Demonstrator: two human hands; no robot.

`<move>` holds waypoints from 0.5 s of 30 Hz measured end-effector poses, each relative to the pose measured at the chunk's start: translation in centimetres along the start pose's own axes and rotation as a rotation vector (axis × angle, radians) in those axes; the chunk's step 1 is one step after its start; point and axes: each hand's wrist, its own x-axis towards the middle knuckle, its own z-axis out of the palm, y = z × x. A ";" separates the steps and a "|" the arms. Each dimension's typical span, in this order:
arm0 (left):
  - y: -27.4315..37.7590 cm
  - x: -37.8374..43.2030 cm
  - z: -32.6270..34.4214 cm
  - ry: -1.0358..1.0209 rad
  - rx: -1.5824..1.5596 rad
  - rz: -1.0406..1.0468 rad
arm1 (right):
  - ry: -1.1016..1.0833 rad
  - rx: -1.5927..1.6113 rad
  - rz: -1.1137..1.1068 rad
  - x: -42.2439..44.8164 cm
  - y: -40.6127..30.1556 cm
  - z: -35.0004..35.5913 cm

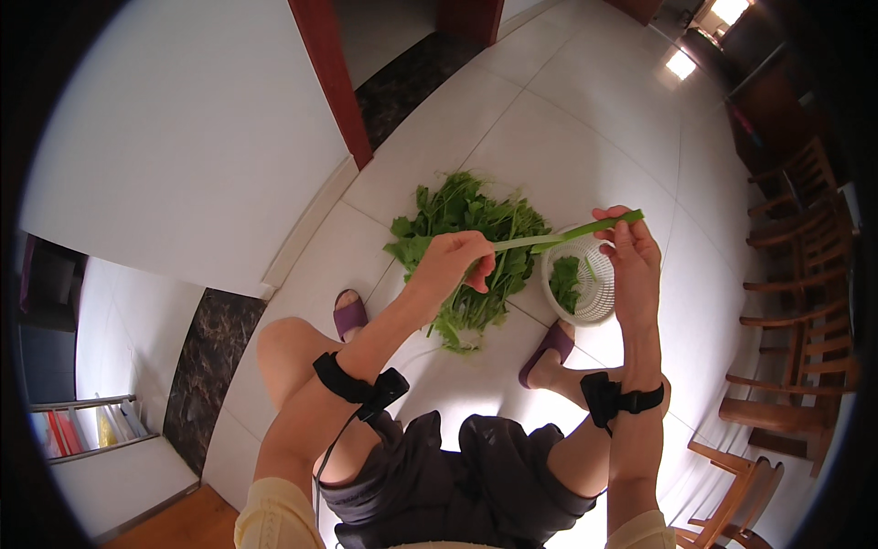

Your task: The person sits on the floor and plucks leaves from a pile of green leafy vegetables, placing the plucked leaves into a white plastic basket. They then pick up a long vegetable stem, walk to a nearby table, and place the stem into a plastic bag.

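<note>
My right hand [631,240] holds a thick green vegetable stem [593,228] between thumb and fingers near its far end. A pale, thin strip [518,243] runs from the stem to my left hand [466,259], whose fingers are pinched on it. Beneath my hands, a heap of leafy green vines [480,213] with thin tendrils lies on the floor; my left hand hides part of it. A white plastic colander basket [603,302] stands right of the heap, under the stem. Inside are a green leaf [564,281] and a short piece of stem [590,269].
Pale tiles [583,130] cover the floor. My feet, in purple slippers [351,314], are either side of the heap, the right one close to the basket. Wooden chairs [802,274] line the right side. A white wall [206,137] and a red door frame [336,89] stand at left.
</note>
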 end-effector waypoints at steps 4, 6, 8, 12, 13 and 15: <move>1.1 -0.2 -0.7 0.081 0.016 -0.001 | 0.125 0.105 0.033 0.1 -0.2 -1.4; 1.3 -0.1 -1.4 0.145 -0.033 -0.010 | 0.151 0.166 0.044 0.1 -0.3 -1.7; 1.3 -0.2 -1.8 0.182 -0.084 0.002 | 0.162 0.202 0.049 0.1 -0.3 -1.9; 1.1 -0.1 -2.7 0.233 -0.136 0.111 | 0.149 0.236 0.053 0.2 -0.3 -1.8; 1.7 -0.3 -2.6 0.282 -0.212 0.084 | 0.155 0.237 0.051 0.2 -0.3 -1.9; 2.1 -0.4 -2.7 0.330 -0.288 0.057 | 0.167 0.245 0.049 0.2 -0.3 -1.9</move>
